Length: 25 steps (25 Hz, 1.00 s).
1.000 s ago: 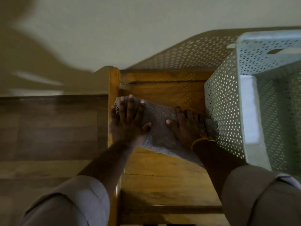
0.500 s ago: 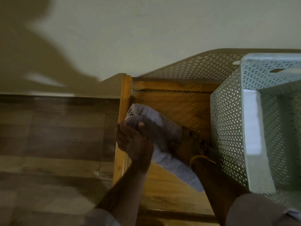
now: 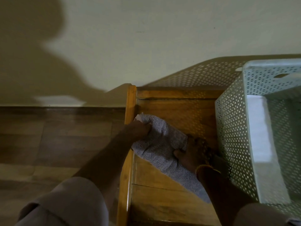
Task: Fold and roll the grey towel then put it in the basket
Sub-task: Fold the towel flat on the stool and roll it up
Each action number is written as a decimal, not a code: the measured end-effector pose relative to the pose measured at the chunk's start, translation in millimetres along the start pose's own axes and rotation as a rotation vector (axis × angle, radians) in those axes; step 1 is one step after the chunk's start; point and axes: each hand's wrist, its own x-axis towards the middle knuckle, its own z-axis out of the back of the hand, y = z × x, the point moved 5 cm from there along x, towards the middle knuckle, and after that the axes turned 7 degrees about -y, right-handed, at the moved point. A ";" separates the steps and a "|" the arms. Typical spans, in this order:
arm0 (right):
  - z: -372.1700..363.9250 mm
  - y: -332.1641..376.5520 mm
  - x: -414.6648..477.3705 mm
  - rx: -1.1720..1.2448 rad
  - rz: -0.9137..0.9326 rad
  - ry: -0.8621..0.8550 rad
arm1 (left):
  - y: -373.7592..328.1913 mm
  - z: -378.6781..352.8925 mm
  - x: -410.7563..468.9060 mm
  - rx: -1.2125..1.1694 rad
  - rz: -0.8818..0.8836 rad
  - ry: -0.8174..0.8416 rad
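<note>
- Your left hand [image 3: 140,130] is clenched on the far-left end of the towel [image 3: 160,144], fingers curled into the cloth, right at the table's raised left edge.
- Your right hand [image 3: 193,154] is closed on the towel's right side, thumb pressing into the fabric, fingers wrapped over the far edge; exact finger contact is too dark to make out.
- Between the two grips the towel is bunched into a thick, partly rolled hump, lifted a bit at your left grip.
- From your right grip a flat tail of towel runs back toward you, lying on the table [image 3: 162,203] and passing under your right wrist.
- A thin orange band [image 3: 206,168] sits on that wrist, just behind the grip.
- Basket [image 3: 232,144] stands just right of your right hand, perforated wall near your knuckles; touching or not, can't tell.
- Towel is wholly outside the basket, on the table.
- Left of your left grip, past the table edge, is the wood floor [image 3: 57,144].
</note>
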 end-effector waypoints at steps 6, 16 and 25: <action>-2.0 0.3 -0.8 0.020 0.008 -0.024 | 17.0 17.9 14.6 -0.449 -0.025 -0.081; 6.0 -2.1 -1.0 -0.007 0.065 -0.021 | 33.2 17.6 2.0 -0.134 0.027 -0.817; -3.8 -14.6 -8.1 0.505 -0.027 0.146 | 87.9 -155.9 -65.9 -1.275 0.408 0.112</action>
